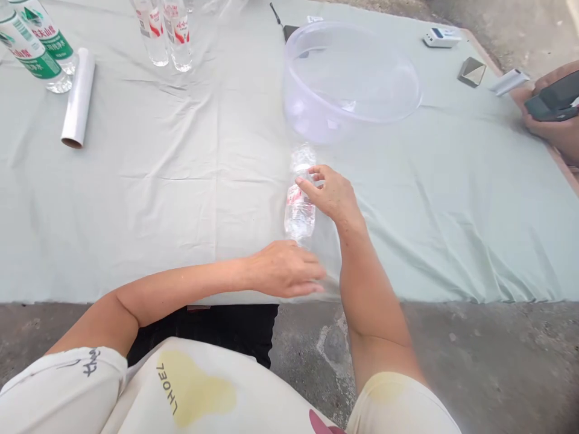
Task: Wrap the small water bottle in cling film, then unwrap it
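Clear plastic bottle [299, 211] lies on its side on pale green cloth [136, 199], gripped by the right hand's [328, 194] curled fingers (a clear basin [353, 72] sits just beyond). The left hand [284, 269], fingers together and not gripping, rests near the bottle's lower end.

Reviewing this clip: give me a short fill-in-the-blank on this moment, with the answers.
The right hand rests on a crumpled plastic ____ lying on its side. The ____ lies lower, beside that item's near end. Just beyond the item sits a clear plastic ____. Another person's hand is at the ____ edge of the cloth.

Answers: bottle; left hand; bowl; right.
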Tool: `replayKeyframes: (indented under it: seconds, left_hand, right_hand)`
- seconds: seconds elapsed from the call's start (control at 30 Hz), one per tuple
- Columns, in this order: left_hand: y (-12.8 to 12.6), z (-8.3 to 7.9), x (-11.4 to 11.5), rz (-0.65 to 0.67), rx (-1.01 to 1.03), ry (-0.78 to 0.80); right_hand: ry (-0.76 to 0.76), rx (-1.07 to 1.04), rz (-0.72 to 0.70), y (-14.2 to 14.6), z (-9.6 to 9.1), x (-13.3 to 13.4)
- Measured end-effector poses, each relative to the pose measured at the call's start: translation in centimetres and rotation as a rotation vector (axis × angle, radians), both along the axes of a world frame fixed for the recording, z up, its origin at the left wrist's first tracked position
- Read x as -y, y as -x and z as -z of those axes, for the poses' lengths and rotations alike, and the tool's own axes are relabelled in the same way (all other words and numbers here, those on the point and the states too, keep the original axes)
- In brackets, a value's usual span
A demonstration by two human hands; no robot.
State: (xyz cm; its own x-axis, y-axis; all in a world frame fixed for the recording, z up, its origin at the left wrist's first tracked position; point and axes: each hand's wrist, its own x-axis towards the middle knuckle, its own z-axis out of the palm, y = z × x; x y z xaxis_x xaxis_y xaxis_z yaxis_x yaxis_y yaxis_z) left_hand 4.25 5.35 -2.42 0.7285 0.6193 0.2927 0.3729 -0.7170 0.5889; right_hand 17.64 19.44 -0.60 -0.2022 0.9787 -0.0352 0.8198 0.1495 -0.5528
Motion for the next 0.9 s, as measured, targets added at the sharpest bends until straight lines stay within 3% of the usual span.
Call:
replayKeyframes:
  seconds: [0.1,0.17,0.23,0.3,0.4,0.6,0.67,0.77,0.83,0.9]
  left_hand:
    - [2.8,0.0,-0.5,-0.407,0.197,0.293]
    - [4.1,0.1,-1.2,-0.608,0.307,0.534]
    - [4.8,0.3,-1.8,-0.690,0.414,0.746]
    - [5.0,0.7,-1.9,-0.658,0.519,0.894]
    - [5.2,1.1,-1.6,-0.583,0.580,0.947]
    - [8.0,0.8,-0.7,-0.678,0.693,0.733]
    - [9.7,0.5,-0.4,-0.714,0.730,0.691]
    - [11.8,0.4,0.0,-0.744,0.786,0.692]
    - [12.8,0.5,0.2,-0.722,0.838,0.746]
    - [13.3,0.7,0.2,-0.689,0.911,0.770]
  right_hand:
    - [0.054,-0.049,0.097,-1.5,0.3,0.9]
    - [0.087,-0.098,0.154,-1.7,0.7,1.5]
    - [0.144,-0.237,0.202,-1.3,1.4,2.0]
    - [0.198,-0.433,0.207,-0.2,2.1,2.4]
    - [0.209,-0.622,0.153,2.2,2.6,3.4]
    - [0.245,-0.834,0.038,6.3,1.8,4.3]
    - [0.148,-0.760,0.072,6.6,1.3,3.7]
    - [-0.296,-0.583,0.154,6.6,0.2,2.6]
    - [-0.546,-0.496,0.063,6.8,-0.5,2.1]
    - [-0.586,-0.442,-0.101,7.4,-0.9,1.9]
